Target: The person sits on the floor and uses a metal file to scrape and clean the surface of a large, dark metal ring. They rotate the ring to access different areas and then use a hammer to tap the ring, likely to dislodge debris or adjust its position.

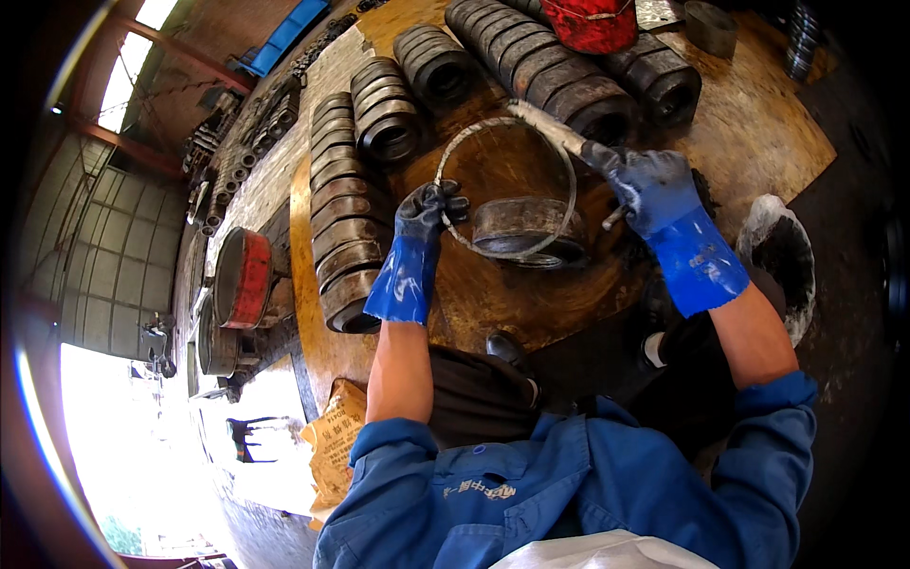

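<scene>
Both my hands wear long blue gloves with dark, stained palms. My left hand (428, 207) is closed on the left side of a thin metal ring (455, 147), held up in front of me. In my right hand (654, 185) is a brush-like tool (550, 128) with a thick pale end. That end lies across the ring's upper right edge; whether it touches the ring, I cannot tell. The other end of the tool shows below my fist. Under the held ring, a wide, dark metal ring (521, 220) rests on the stained brown board (502, 308).
Rows of stacked dark metal rings (336, 209) stand left and beyond. A red bucket (592, 24) is at the far side. Near my right forearm sits a pale-rimmed bucket (806, 256) with a dark inside. A torn brown paper sack (334, 441) lies left; a red-banded drum (248, 278) stands past it.
</scene>
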